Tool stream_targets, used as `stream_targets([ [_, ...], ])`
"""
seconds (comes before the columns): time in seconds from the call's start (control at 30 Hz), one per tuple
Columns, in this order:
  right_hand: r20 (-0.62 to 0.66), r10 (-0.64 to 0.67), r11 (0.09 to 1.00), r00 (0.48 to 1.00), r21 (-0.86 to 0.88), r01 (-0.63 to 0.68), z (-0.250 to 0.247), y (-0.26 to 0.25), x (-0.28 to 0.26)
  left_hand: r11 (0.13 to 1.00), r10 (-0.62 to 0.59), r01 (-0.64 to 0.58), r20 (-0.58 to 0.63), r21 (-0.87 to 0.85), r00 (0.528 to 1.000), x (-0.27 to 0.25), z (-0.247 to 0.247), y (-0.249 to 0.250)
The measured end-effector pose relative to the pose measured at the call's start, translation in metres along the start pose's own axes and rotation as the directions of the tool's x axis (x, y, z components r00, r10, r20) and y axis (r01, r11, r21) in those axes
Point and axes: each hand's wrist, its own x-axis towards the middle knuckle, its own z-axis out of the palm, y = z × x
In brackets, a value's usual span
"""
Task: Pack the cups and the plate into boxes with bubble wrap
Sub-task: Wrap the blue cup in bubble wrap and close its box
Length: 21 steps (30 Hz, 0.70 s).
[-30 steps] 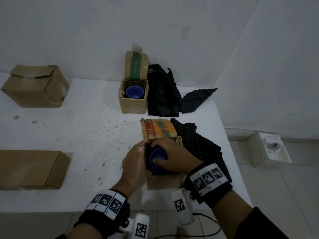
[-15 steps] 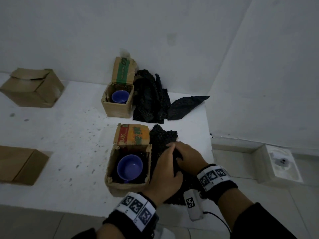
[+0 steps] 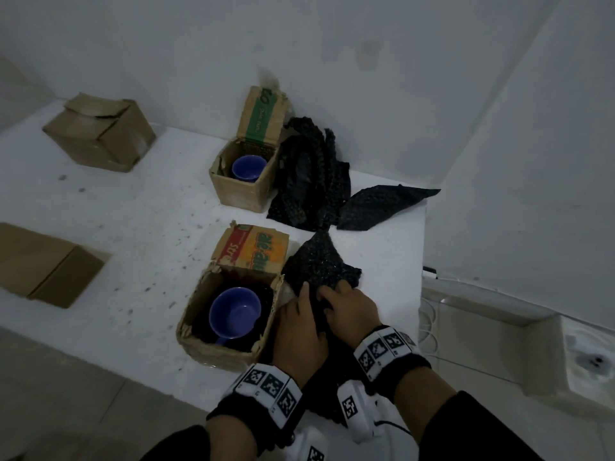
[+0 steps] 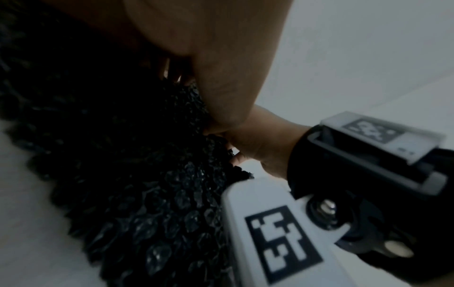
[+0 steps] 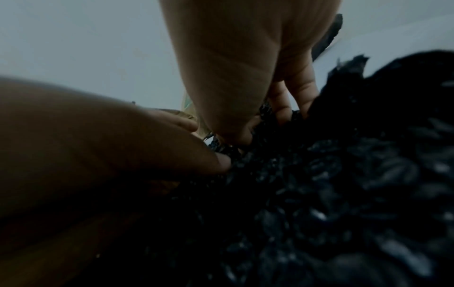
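A blue cup (image 3: 234, 311) sits on black lining inside the near open cardboard box (image 3: 216, 351), whose printed flap (image 3: 254, 249) stands up behind. Just right of that box lies a sheet of black bubble wrap (image 3: 321, 264). My left hand (image 3: 301, 322) and right hand (image 3: 349, 309) both pinch its near part, fingers curled into the wrap (image 4: 147, 194) (image 5: 331, 184). A second blue cup (image 3: 249, 168) sits in the far open box (image 3: 239, 191). No plate is in view.
More black bubble wrap (image 3: 312, 174) is heaped at the back right by the wall. A closed box (image 3: 100, 133) stands far left, and another closed box (image 3: 43, 264) lies at the left. The white table's right edge (image 3: 421, 261) drops to the floor.
Both hands left the cup in the near box and moved right onto the black bubble wrap, which they now grip. The head view has shifted right.
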Motion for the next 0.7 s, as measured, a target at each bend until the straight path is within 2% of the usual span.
stream_targets([
  [0.17, -0.006, 0.128, 0.957, 0.992, 0.263, -0.122, -0.011, 0.008, -0.003, 0.993, 0.031, -0.026, -0.042, 0.116, 0.999, -0.007, -0.006, 0.015],
  [0.3, 0.052, 0.108, 0.860, 0.993, 0.496, -0.120, -0.025, 0.013, 0.000, 0.979, 0.120, -0.106, -0.070, 0.171, 0.990, -0.011, -0.023, 0.026],
  [0.43, -0.011, 0.161, 0.826, 0.987, 0.549, -0.128, -0.038, 0.014, 0.000, 0.962, 0.262, -0.255, -0.071, 0.097, 0.962, -0.011, -0.053, 0.032],
  [0.57, -0.134, 0.212, 0.818, 0.968, 0.566, -0.101, -0.064, -0.005, -0.008, 0.962, 0.268, -0.272, -0.110, -0.026, 0.957, -0.014, -0.091, 0.036],
  [0.7, -0.219, 0.149, 0.786, 0.964, 0.618, 0.019, -0.084, -0.029, -0.012, 0.945, 0.305, -0.317, -0.138, -0.076, 0.942, -0.012, -0.133, 0.032],
])
